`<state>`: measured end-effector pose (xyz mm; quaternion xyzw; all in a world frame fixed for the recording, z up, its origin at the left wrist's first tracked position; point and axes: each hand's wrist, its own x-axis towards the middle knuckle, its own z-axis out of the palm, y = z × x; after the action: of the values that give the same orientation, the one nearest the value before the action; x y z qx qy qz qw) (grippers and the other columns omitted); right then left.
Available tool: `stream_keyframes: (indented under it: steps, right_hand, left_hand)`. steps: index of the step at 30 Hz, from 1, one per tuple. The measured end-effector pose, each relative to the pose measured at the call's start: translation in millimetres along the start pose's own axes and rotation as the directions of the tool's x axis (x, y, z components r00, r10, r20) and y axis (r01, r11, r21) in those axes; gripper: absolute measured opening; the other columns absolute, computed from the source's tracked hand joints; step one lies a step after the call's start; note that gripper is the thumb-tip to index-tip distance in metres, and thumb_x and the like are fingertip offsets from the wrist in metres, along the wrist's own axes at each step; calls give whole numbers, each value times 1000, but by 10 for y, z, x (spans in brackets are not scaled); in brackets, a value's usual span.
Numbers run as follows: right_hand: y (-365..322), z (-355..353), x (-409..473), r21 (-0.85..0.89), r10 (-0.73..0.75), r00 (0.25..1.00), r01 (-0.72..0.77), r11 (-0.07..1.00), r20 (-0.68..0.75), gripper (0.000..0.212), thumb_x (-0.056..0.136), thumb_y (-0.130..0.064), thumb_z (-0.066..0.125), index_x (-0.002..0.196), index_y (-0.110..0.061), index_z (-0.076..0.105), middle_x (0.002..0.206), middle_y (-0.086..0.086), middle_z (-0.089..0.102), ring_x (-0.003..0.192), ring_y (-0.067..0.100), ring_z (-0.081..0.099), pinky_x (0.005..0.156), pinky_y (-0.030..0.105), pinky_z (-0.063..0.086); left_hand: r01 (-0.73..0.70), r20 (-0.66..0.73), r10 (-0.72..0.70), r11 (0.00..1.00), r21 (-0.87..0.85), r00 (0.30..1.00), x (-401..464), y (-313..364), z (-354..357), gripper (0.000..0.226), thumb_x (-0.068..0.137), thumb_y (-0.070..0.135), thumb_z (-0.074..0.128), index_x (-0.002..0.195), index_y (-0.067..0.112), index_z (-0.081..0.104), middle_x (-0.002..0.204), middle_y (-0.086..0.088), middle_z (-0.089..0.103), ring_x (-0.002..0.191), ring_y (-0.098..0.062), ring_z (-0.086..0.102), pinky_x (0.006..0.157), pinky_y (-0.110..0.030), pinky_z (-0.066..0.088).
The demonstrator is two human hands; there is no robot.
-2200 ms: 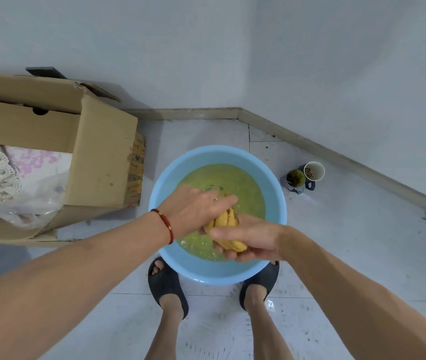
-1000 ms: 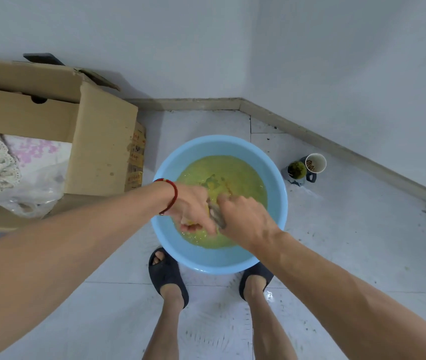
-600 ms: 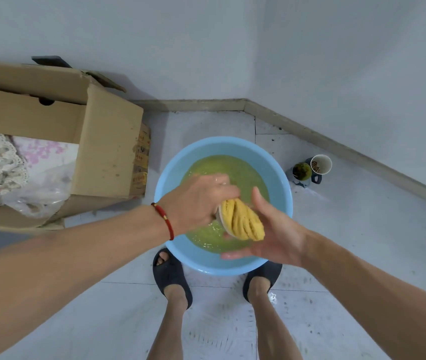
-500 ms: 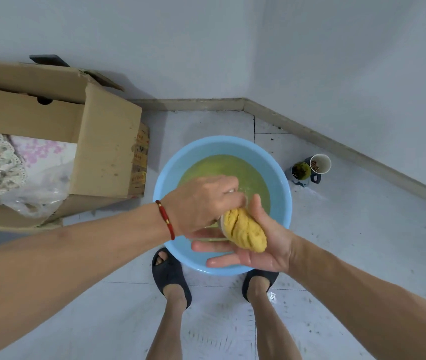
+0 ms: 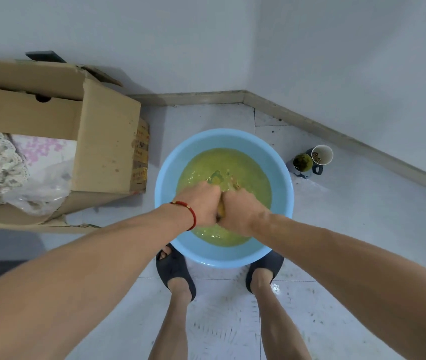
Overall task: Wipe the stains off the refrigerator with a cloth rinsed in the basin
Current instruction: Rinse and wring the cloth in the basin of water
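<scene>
A light blue basin (image 5: 170,178) stands on the floor between my feet, holding murky yellow-green water. Over its near half, my left hand (image 5: 201,203) and my right hand (image 5: 243,211) are pressed side by side, both curled round a yellow cloth (image 5: 221,210). Only a thin strip of the cloth shows between the two fists; the rest is hidden inside them. A red cord bracelet sits on my left wrist. The refrigerator is not in view.
An open cardboard box (image 5: 102,141) with lace fabric and plastic inside stands left of the basin. Two cups (image 5: 313,159) sit on the floor to the right, near the skirting board. White walls meet in a corner behind. My feet wear dark slippers (image 5: 174,268).
Half a second ago the bunched cloth lay exposed on my upturned right palm above the basin's near rim. Both hands have since turned knuckles-up and closed round it, lower over the water.
</scene>
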<state>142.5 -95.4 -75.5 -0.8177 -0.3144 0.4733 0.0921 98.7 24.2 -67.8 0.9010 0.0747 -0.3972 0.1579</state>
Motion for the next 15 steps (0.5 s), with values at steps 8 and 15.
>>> stream_keyframes:
  steps: [8, 15]
  right_hand:
    - [291, -35, 40, -481, -415, 902, 315, 818, -116, 23, 98, -11, 48, 120, -9, 43, 85, 7, 67, 66, 34, 64, 52, 36, 34]
    - [381, -148, 54, -527, -611, 780, 467, 710, -133, 27, 80, -12, 75, 99, -7, 56, 51, 2, 51, 37, 23, 35, 39, 26, 28]
  left_hand:
    - [226, 187, -137, 733, -641, 973, -29, 146, 169, 36, 68, -2, 65, 49, 15, 41, 45, 5, 35, 44, -15, 33, 42, -21, 25]
    - [380, 370, -115, 450, -808, 922, -187, 151, 75, 12, 75, -3, 65, 72, 8, 62, 52, 0, 27, 42, -16, 19, 46, -26, 16]
